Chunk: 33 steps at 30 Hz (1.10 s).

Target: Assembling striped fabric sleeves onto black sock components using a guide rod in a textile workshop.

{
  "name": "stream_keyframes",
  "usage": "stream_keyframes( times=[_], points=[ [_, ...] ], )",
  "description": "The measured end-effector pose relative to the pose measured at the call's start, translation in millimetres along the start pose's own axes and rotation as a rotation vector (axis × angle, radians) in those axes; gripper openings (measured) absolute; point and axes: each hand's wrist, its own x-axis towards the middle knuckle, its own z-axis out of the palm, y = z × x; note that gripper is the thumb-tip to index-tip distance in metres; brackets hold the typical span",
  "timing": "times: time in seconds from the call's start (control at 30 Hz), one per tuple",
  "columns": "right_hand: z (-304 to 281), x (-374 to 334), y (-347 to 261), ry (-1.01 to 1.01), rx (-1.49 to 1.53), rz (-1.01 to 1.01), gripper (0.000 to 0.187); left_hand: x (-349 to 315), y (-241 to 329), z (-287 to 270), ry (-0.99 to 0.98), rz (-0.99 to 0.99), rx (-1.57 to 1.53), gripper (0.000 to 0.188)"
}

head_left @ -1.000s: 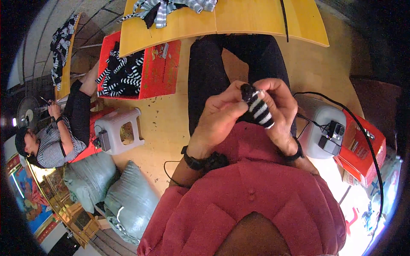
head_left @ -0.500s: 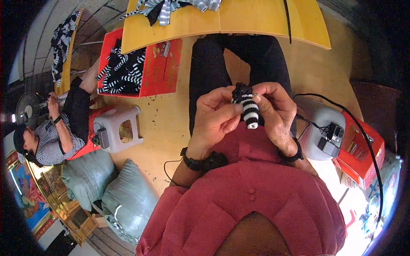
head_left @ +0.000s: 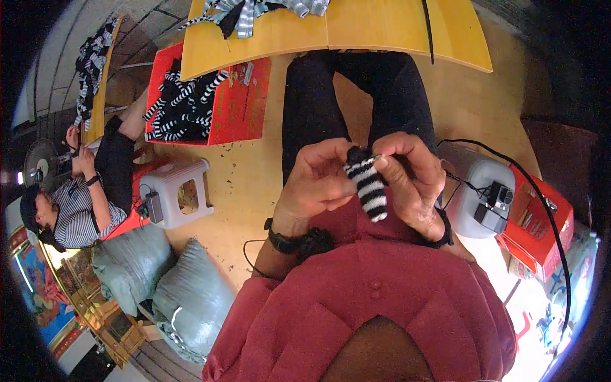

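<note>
Over my lap, both hands hold a small black-and-white striped knitted piece (head_left: 370, 191), a narrow tube with a rounded white tip hanging down. Its black upper end is bunched between my fingers. My left hand (head_left: 316, 184) pinches it from the left near the top. My right hand (head_left: 415, 181) grips the upper right edge between thumb and fingers. Something thin and small shows at the right fingertips, too small to name. Whether the piece is a sock or part of a glove I cannot tell.
Ahead stands a yellow table (head_left: 375, 32) with striped knitted pieces (head_left: 254, 13) on it. A red box (head_left: 242, 105) of similar pieces is at the left, near a plastic stool (head_left: 181, 197) and a seated person (head_left: 83, 204). Grey-green sacks (head_left: 194, 299) lie lower left; a black cable (head_left: 534, 184) hangs at the right.
The knitted piece hangs lower and shows more of its striped length, tip tilted to the right. Both my hands have shifted slightly down. At left, the other person's hands have moved.
</note>
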Motion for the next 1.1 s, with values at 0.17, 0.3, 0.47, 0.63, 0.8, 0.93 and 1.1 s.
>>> stream_keyframes(
  times=[0.17, 0.3, 0.47, 0.63, 0.8, 0.93, 1.1],
  points=[
    [2, 5, 7, 0.056, -0.021, -0.137, 0.009, 6, -10, 9, 0.089, 0.170, -0.005, 0.017],
    [6, 4, 6, 0.075, -0.068, -0.192, 0.009, 8, -10, 10, 0.151, 0.292, 0.101, 0.014],
    [4, -2, 4, 0.051, 0.046, 0.024, 0.009, 3, -7, 9, 0.089, 0.181, 0.094, 0.011],
    [4, -5, -1, -0.035, 0.202, 0.174, 0.008, 2, 5, 13, 0.077, 0.037, 0.227, 0.013],
    [8, -5, -3, -0.088, 0.168, 0.106, 0.009, 10, 14, 7, -0.022, -0.043, 0.031, 0.023],
    [8, 3, -6, 0.047, 0.421, 0.410, 0.008, 21, 7, 9, 0.102, 0.013, -0.092, 0.018],
    [9, 9, -1, 0.156, 0.398, 0.402, 0.007, 32, -13, -9, 0.197, 0.307, 0.101, 0.024]
  ],
)
